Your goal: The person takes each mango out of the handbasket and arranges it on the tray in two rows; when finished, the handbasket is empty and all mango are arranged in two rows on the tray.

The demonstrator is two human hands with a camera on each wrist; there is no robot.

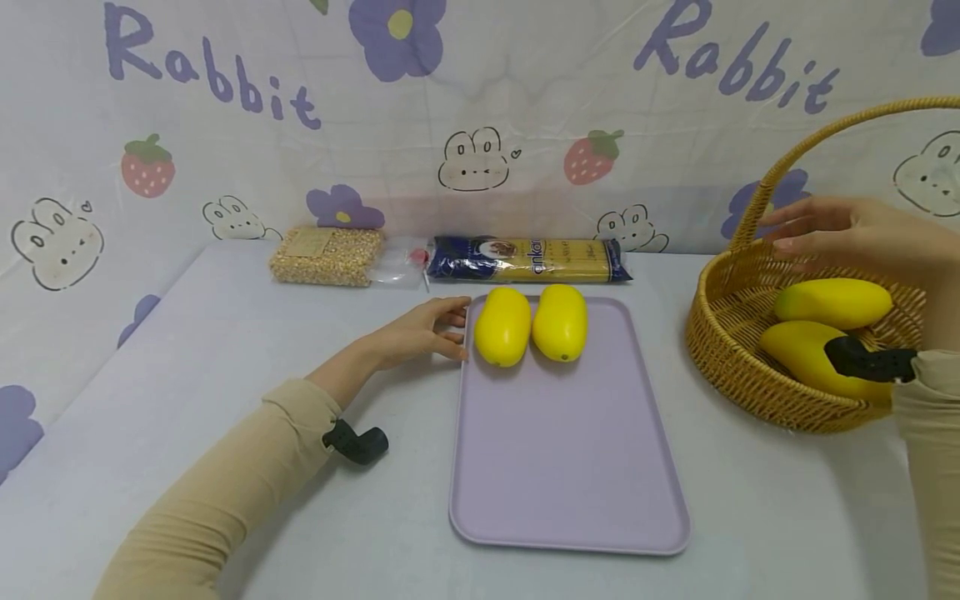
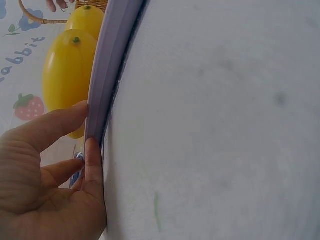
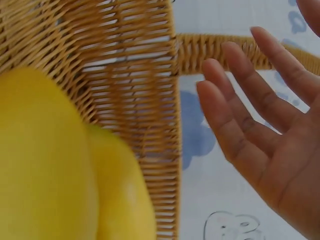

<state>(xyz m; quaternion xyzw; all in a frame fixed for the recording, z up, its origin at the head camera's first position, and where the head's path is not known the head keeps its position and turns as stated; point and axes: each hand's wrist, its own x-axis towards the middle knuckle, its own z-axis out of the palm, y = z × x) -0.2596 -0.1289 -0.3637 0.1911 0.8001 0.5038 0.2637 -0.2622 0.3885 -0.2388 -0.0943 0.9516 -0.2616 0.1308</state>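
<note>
My left hand (image 1: 423, 332) touches the left rim of a lilac tray (image 1: 566, 467) near its far corner. In the left wrist view, the thumb and a finger (image 2: 93, 167) rest against the rim. Two smooth yellow oval fruits, melon-like, lie side by side at the tray's far end: the left fruit (image 1: 502, 327) and the right fruit (image 1: 559, 323). Above the wicker basket (image 1: 750, 398), my right hand (image 1: 870, 237) has its fingers spread and holds nothing. Inside lie two longer yellow fruits, one green-tipped fruit (image 1: 832, 303) and a nearer fruit (image 1: 798, 350) partly hidden by the wrist camera.
Behind the tray lie a blue and yellow pasta packet (image 1: 558, 260) and a clear bag of pale kernels (image 1: 326, 257). A tall handle (image 1: 772, 179) arches over the basket. Patterned cloth hangs behind the white table (image 1: 360, 533).
</note>
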